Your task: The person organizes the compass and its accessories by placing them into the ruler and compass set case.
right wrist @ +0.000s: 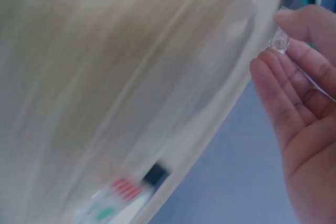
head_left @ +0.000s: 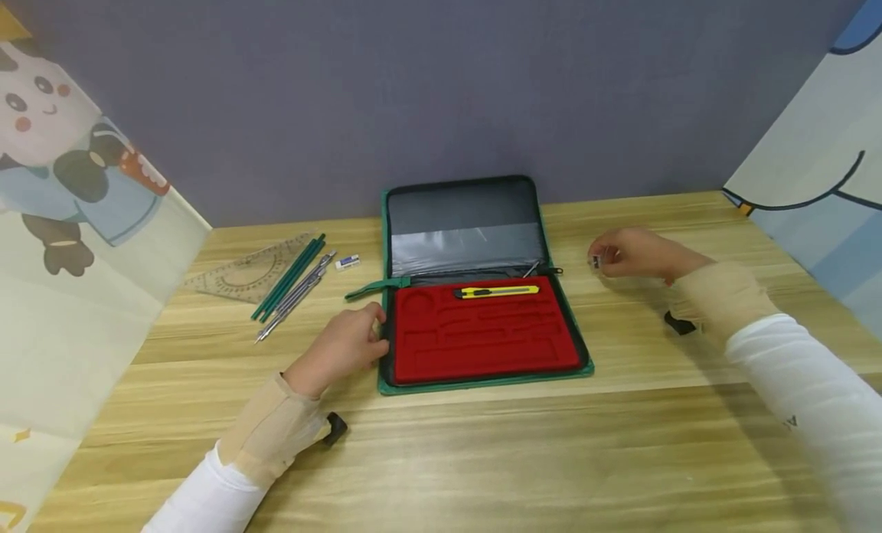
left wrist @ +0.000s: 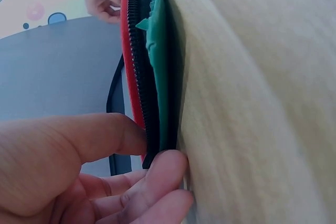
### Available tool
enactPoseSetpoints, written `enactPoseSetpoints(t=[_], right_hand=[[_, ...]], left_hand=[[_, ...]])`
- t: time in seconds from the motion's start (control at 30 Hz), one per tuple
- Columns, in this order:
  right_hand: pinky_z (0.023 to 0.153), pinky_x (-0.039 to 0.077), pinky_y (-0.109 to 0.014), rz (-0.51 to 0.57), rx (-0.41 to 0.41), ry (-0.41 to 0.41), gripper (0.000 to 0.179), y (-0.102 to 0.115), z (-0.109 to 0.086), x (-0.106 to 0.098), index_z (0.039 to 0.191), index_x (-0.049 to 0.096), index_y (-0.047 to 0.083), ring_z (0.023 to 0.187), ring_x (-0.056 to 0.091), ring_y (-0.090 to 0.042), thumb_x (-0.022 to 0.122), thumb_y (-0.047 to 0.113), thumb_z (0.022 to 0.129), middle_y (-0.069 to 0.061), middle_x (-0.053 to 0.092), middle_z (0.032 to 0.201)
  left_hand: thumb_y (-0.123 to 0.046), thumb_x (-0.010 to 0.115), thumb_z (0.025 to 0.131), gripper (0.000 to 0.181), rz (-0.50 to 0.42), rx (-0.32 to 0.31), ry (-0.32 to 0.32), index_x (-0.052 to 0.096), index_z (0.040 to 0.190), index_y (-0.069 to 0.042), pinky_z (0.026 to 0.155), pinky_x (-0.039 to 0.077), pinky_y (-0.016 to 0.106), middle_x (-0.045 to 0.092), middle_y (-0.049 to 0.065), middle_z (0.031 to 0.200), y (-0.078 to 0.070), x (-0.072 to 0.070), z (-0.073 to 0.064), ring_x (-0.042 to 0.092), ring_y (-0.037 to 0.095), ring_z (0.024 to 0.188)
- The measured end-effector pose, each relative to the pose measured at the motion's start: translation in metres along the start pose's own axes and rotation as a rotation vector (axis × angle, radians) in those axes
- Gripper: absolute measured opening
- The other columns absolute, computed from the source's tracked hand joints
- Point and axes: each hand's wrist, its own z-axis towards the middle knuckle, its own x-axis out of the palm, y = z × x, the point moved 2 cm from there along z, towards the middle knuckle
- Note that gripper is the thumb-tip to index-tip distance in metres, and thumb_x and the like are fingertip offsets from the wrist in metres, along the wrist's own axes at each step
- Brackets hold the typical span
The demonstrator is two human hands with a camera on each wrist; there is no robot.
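A green zip case point(head_left: 485, 384) lies unfolded on the table, its red moulded tray point(head_left: 482, 349) facing up. Across the top of the tray is a yellow utility knife point(head_left: 503, 292). My left hand point(head_left: 341, 345) pinches the case's left edge, thumb over the black zipper point(left wrist: 137, 61) and fingers against the outer side. Off to the right of the case, my right hand point(head_left: 630, 256) holds a small clear plastic piece point(right wrist: 280, 40) between thumb and fingers, above the table. Its exact kind cannot be told.
Left of the case lie a clear set square point(head_left: 234, 276), green pencils point(head_left: 289, 279), metal drawing tools point(head_left: 296, 295) and a small eraser point(head_left: 347, 262). A blurred item with red stripes point(right wrist: 126, 190) shows in the right wrist view. A grey panel point(head_left: 455, 81) stands behind the table.
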Motion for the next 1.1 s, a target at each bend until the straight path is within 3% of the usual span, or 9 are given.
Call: enactPoseSetpoints(t=[0.47,0.77,1.1], right_hand=[[0.076,0.052,-0.04,-0.002,-0.125,0.017,0.026,0.063,0.029,0.009,0.11,0.065,0.002,0.085,0.063,-0.02,0.065,0.008,0.085,-0.01,0.064,0.106],[0.073,0.05,-0.036,-0.062,-0.239,-0.005,0.025,0.097,0.054,0.016,0.107,0.068,0.002,0.082,0.06,-0.018,0.069,0.009,0.083,-0.007,0.062,0.096],[0.074,0.05,-0.035,0.012,-0.306,0.071,0.023,0.128,0.079,0.035,0.104,0.067,-0.001,0.081,0.059,-0.017,0.067,0.006,0.083,-0.009,0.064,0.096]], left_hand=[[-0.007,0.062,0.083,0.032,0.01,0.014,-0.015,0.051,0.112,0.002,0.056,0.043,0.027,0.058,-0.003,0.059,0.002,0.001,0.003,0.054,0.008,0.048],[-0.007,0.062,0.083,0.032,0.01,0.02,-0.024,0.052,0.111,0.002,0.055,0.043,0.027,0.057,-0.003,0.058,0.003,0.0,0.004,0.054,0.009,0.048],[-0.008,0.062,0.083,0.033,0.012,0.016,-0.02,0.052,0.112,0.002,0.055,0.042,0.027,0.055,-0.002,0.057,0.001,0.001,0.004,0.054,0.009,0.047]])
